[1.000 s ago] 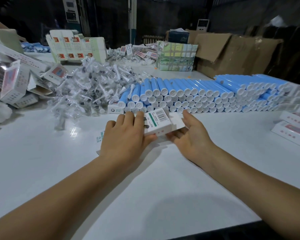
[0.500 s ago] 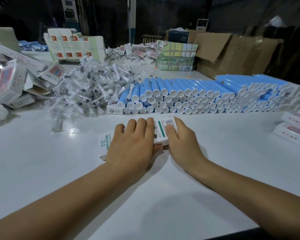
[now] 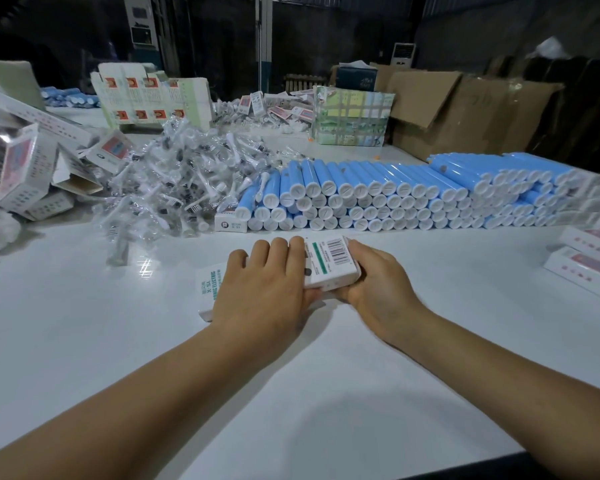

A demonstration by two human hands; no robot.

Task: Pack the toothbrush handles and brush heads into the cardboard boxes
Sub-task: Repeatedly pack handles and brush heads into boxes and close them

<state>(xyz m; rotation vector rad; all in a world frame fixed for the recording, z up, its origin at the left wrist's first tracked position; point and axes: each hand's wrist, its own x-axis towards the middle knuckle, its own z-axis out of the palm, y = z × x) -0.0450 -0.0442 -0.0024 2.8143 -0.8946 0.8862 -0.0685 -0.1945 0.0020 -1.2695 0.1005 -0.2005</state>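
At centre, both hands hold a small white cardboard box point(image 3: 329, 263) with a barcode label, lying on the white bench point(image 3: 84, 323). The left hand point(image 3: 264, 289) lies on top with fingers fairly straight, pressing it down; the right hand point(image 3: 378, 282) curls around the box's right end. At 12 o'clock, just beyond the box, a long stacked row of blue toothbrush handles with white end caps point(image 3: 395, 202) blocks the way forward. At 10 o'clock sits a heap of brush heads in clear plastic wrappers point(image 3: 174, 188). At 9 o'clock lie opened white cartons point(image 3: 25, 168); at 3 o'clock, flat white boxes point(image 3: 586, 268). Brown corrugated cartons point(image 3: 465, 112) stand at 1 o'clock.
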